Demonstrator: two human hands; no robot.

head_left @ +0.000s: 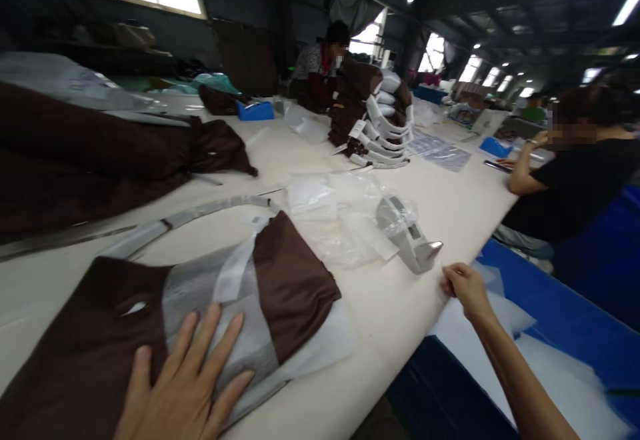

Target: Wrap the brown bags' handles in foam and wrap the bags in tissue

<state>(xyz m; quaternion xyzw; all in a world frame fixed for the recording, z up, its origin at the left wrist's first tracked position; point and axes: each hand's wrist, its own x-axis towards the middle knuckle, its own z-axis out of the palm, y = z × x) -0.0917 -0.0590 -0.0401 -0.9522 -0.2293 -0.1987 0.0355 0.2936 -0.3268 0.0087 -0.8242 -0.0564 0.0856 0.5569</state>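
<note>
My left hand [187, 377] lies flat with spread fingers on a brown bag [295, 287]. A translucent white wrapping sheet [220, 287] crosses the bag's middle under my fingers, and the bag's handle [200, 210], wrapped in pale material, loops out behind it. By the table's right edge, my right hand [465, 287] is closed in a pinch. Whatever its fingertips hold is too small to make out. Just left of those fingertips stands a grey tape dispenser [413, 240], apart from the hand. Clear plastic bags [345, 217] lie beside the dispenser.
Stacked brown bags with wrapped handles [385, 120] stand farther back on the white table [320, 407]. More brown bags [95, 160] lie at left. White sheets [560, 367] rest in a blue container below the right edge. One co-worker [590, 167] sits at right, another [317, 67] behind.
</note>
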